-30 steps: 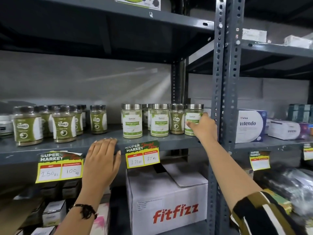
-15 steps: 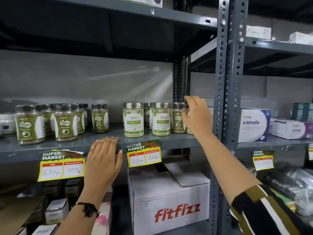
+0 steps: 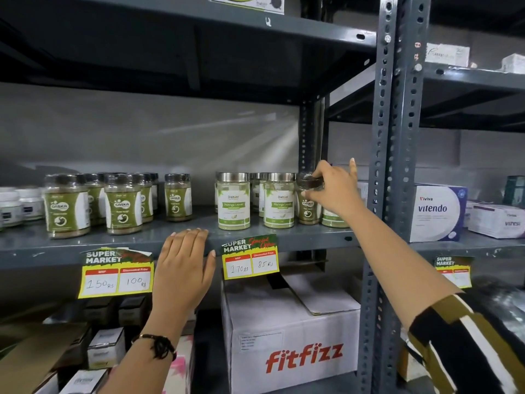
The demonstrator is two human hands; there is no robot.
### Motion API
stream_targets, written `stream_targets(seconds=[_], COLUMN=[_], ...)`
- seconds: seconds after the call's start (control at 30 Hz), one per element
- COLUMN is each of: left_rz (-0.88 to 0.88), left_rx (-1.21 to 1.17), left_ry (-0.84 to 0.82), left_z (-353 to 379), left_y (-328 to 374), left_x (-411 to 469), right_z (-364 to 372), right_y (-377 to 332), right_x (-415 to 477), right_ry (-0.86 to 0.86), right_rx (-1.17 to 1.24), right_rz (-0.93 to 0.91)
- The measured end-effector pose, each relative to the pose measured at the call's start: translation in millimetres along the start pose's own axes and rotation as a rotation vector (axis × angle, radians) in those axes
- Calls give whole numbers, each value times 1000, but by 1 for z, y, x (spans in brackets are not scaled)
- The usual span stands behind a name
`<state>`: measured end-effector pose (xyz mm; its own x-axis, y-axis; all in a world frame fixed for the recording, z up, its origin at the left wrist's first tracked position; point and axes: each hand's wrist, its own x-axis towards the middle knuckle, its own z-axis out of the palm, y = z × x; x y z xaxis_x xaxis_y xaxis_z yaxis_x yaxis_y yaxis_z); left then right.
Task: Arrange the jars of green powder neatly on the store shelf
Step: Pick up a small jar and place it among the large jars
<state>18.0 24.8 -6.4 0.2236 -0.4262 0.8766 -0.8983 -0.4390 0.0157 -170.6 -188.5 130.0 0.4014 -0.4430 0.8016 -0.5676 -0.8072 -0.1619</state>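
Note:
Several dark-lidded Gaska jars of green powder (image 3: pixel 67 206) stand grouped at the left of the grey shelf (image 3: pixel 199 240), with one Gaska jar (image 3: pixel 177 197) standing apart. To the right stand silver-lidded Moringa jars (image 3: pixel 233 201). Among them is a stray dark-lidded Gaska jar (image 3: pixel 308 203). My right hand (image 3: pixel 336 189) grips that jar by its lid, index finger raised. My left hand (image 3: pixel 183 264) rests flat on the shelf's front edge, fingers together, holding nothing. A further Moringa jar (image 3: pixel 333 220) is mostly hidden behind my right wrist.
Grey upright posts (image 3: pixel 395 166) stand just right of my right hand. Price tags (image 3: pixel 250 258) hang from the shelf edge. A Fitfizz carton (image 3: pixel 289 336) sits below. White tubs (image 3: pixel 17 206) stand far left; Vitendo boxes (image 3: pixel 436 213) fill the shelf to the right.
My right hand has risen from the front of the rightmost Moringa jar and moved left onto the lid of the stray Gaska jar. The left hand has stayed on the shelf edge.

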Motion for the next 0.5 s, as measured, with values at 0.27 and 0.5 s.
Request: stream_targets(seconds=[0.27, 0.5], left_rz=[72, -37], left_rx=[55, 69], left_ry=[-89, -85], left_z=[-9, -30], left_y=[-10, -37], left_x=[3, 3], right_z=[-47, -44], right_y=[-31, -121], right_x=[3, 19], right_ry=[-18, -175], right_rx=[463, 923], right_rz=[170, 88])
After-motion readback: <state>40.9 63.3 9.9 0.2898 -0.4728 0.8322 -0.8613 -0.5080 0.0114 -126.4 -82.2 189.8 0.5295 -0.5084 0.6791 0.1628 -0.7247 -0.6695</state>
